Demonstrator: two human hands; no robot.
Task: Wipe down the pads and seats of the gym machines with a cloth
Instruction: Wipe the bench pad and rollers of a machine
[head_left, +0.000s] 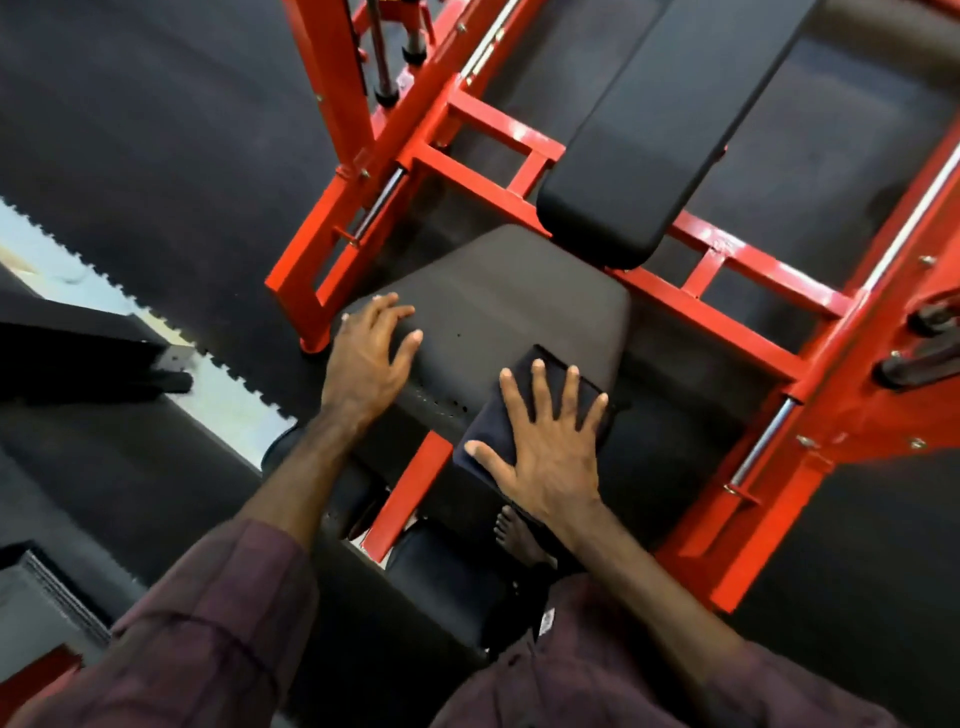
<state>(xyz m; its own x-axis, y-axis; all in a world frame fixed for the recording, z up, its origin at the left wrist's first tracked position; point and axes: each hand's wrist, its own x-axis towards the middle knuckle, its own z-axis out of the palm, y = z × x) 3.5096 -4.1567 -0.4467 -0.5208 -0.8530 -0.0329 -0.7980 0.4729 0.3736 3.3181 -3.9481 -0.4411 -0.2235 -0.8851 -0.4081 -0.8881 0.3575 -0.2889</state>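
A red-framed gym machine fills the view, with a black seat pad (498, 306) in the middle and a long black back pad (660, 119) above it. A dark folded cloth (558, 374) lies on the seat's near right corner. My right hand (545, 441) presses flat on the cloth with its fingers spread and straight. My left hand (371, 348) rests on the seat's left edge, fingers relaxed and slightly bent over the rim.
The red steel frame (727, 322) runs around and behind the seat, with chrome guide rods on both sides. A red strut (410, 493) sits under the seat's front. My bare foot (519, 535) stands on the black rubber floor (156, 130). A pale strip of floor (218, 395) lies left.
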